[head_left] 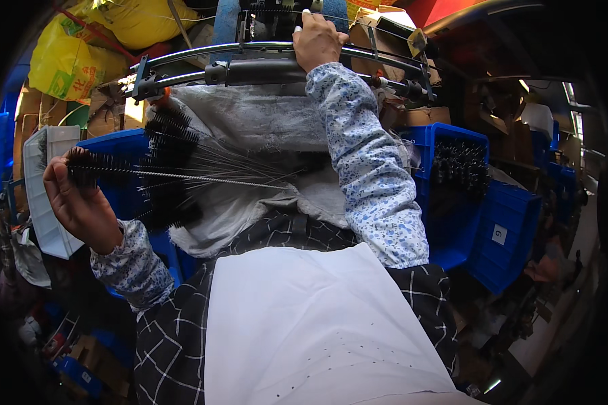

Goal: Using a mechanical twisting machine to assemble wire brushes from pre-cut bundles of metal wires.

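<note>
blue bin of black brushes (461, 169) is the landmark, sitting at right | another blue bin (510, 233) just right of it and lower, white tag on its side | white crate (44, 189) way off to its left | yellow bags (74, 57) far up-left of it | cardboard boxes (385, 30) above it

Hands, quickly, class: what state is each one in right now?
Left hand: closed, holding a bunch of black wire-stemmed bottle brushes.
Right hand: closed over the machine's curved metal bar.
</note>
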A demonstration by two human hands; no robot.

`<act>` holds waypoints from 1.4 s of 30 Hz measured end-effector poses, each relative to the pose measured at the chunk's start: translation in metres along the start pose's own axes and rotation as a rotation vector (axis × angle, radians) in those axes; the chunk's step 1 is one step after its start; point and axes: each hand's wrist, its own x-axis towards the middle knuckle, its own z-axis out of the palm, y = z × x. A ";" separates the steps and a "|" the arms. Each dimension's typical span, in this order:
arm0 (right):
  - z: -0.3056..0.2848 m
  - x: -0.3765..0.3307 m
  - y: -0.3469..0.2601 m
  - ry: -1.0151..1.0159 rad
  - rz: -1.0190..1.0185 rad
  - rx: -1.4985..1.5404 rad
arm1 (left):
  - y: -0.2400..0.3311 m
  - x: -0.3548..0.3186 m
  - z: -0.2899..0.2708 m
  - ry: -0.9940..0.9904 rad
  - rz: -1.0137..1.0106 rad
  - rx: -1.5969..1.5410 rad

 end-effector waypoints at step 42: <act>-0.032 0.004 0.057 0.010 -0.068 -0.111 | -0.087 -0.002 0.004 -0.690 -0.058 0.971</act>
